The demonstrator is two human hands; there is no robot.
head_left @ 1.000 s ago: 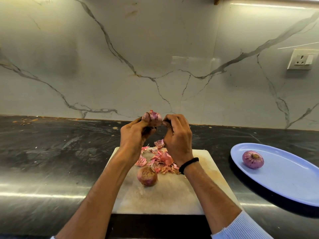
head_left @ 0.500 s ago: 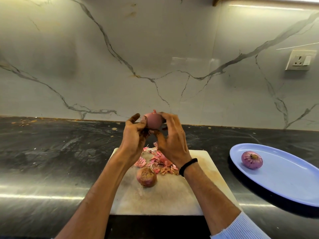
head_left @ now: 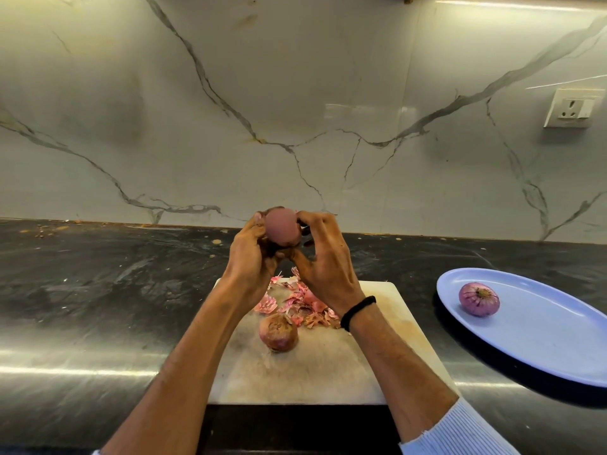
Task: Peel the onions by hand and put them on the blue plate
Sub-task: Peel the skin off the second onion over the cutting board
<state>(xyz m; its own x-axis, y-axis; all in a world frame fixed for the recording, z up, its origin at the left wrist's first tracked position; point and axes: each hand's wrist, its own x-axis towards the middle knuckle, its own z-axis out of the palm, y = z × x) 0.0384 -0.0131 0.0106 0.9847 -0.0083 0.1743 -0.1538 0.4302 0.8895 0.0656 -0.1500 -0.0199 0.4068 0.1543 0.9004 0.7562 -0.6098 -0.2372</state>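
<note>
A: Onion (head_left: 281, 229) in the hands: where?
B: Centre frame, above the cutting board (head_left: 328, 372); left hand (head_left: 251, 257) and right hand (head_left: 323, 261) both grip it (it's blurred).
A: Others?
B: Peeled onion (head_left: 479, 298) on the blue plate (head_left: 542, 339), right; unpeeled onion (head_left: 278, 332) just beside the peels (head_left: 295, 302).

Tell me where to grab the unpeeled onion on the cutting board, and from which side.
Probably best from above: pinch the unpeeled onion across its round belly, left to right. Its rough end faces up and the peel scraps crowd its far side, while the cutting board either side looks free.
</note>
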